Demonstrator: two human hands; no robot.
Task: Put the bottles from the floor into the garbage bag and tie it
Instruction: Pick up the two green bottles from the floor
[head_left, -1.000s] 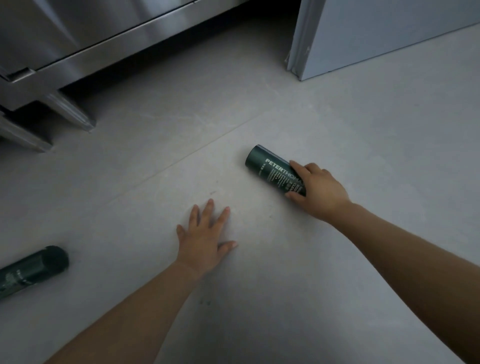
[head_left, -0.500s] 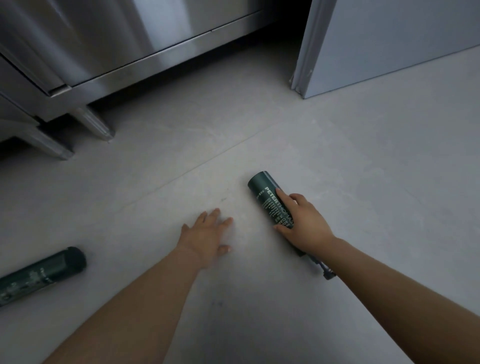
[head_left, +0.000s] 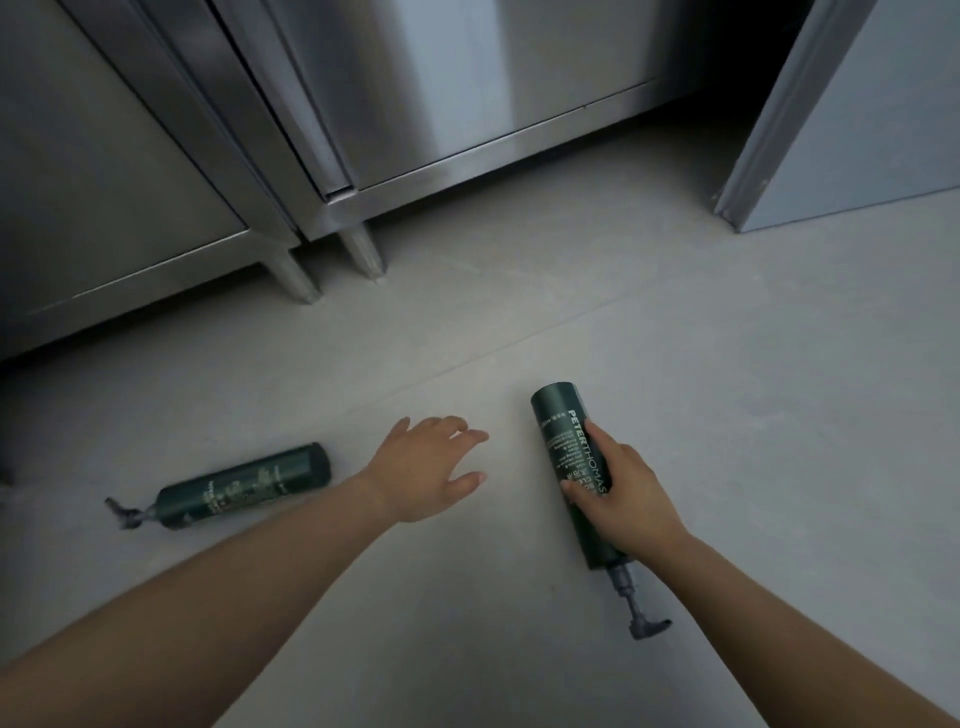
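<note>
Both bare forearms reach forward; left hand (head_left: 431, 467) spread palm down, fingers relaxed; right hand (head_left: 618, 499) curled round a green pump bottle (head_left: 557, 423)

The right hand (head_left: 626, 499), right of centre, grips a dark green pump bottle (head_left: 563, 421) with its flat base up-frame and its pump toward the bottom edge. The left hand (head_left: 423, 467), at centre, is spread flat over the grey floor (head_left: 727, 389). A second green bottle (head_left: 244, 486) lies at left, pump pointing left. Steel cabinets (head_left: 441, 93) span the top.
</note>
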